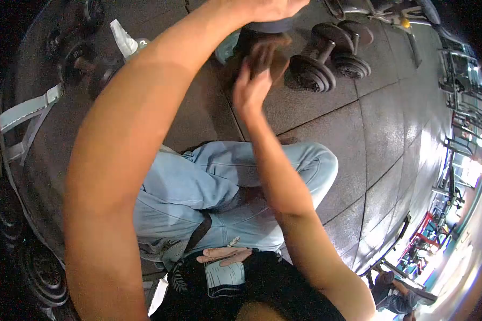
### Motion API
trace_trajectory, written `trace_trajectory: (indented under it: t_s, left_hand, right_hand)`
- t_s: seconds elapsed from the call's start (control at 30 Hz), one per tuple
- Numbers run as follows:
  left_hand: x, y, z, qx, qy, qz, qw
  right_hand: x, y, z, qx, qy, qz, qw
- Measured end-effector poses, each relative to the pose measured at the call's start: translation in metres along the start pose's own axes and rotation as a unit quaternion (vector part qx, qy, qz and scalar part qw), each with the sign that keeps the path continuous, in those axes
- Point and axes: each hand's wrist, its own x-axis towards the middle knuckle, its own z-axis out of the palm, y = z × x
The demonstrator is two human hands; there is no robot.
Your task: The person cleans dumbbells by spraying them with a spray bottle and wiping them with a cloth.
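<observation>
My left hand [276,7] is at the top edge of the head view and partly cut off. Its fingers look curled over a dark, round-edged object [270,25], whose kind I cannot make out. Just below, my right hand [253,88] is raised with its fingers smeared by motion. A blurred brownish-dark shape lies at those fingers, and whether they grip it does not show. To the right of my hands, a dumbbell [317,72] with round plates lies on the floor, and a second dumbbell [352,64] is beside it.
Dark rubber floor tiles [337,117] surround my bent legs in light blue jeans [198,182]. Weight plates [43,273] and a white metal frame [32,112] stand at left. A whitish object [124,40] is beyond my left forearm. A person [393,294] and gym equipment appear at right.
</observation>
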Motion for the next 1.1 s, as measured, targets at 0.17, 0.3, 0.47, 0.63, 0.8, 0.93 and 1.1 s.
trace_trajectory:
  t_s: [0.17, 0.3, 0.47, 0.63, 0.8, 0.93, 1.1]
  left_hand:
    - [-0.006, 0.011, 0.003, 0.009, -0.041, 0.009, 0.999]
    - [-0.014, 0.015, 0.001, 0.009, -0.014, 0.016, 1.000]
    - [-0.017, 0.015, 0.000, 0.005, 0.007, 0.043, 0.999]
    - [-0.017, 0.007, -0.003, 0.002, 0.013, 0.039, 0.999]
    - [-0.015, 0.011, -0.002, 0.007, -0.001, 0.018, 1.000]
    - [-0.015, 0.013, 0.004, 0.037, 0.005, 0.020, 0.999]
    - [-0.009, 0.009, 0.001, 0.025, -0.024, 0.013, 0.999]
  right_hand:
    - [-0.056, 0.002, 0.001, -0.165, -0.170, -0.205, 0.950]
    - [-0.003, 0.008, 0.044, -0.234, -0.211, -0.286, 0.905]
    - [0.031, 0.024, 0.084, -0.186, -0.405, -0.194, 0.874]
    - [0.008, 0.048, 0.089, -0.306, -0.321, -0.361, 0.821]
    - [-0.024, 0.004, -0.005, -0.178, -0.332, -0.126, 0.918]
    - [-0.039, 0.029, -0.026, -0.261, -0.205, -0.162, 0.929]
    - [-0.003, 0.038, -0.014, -0.080, 0.051, 0.058, 0.994]
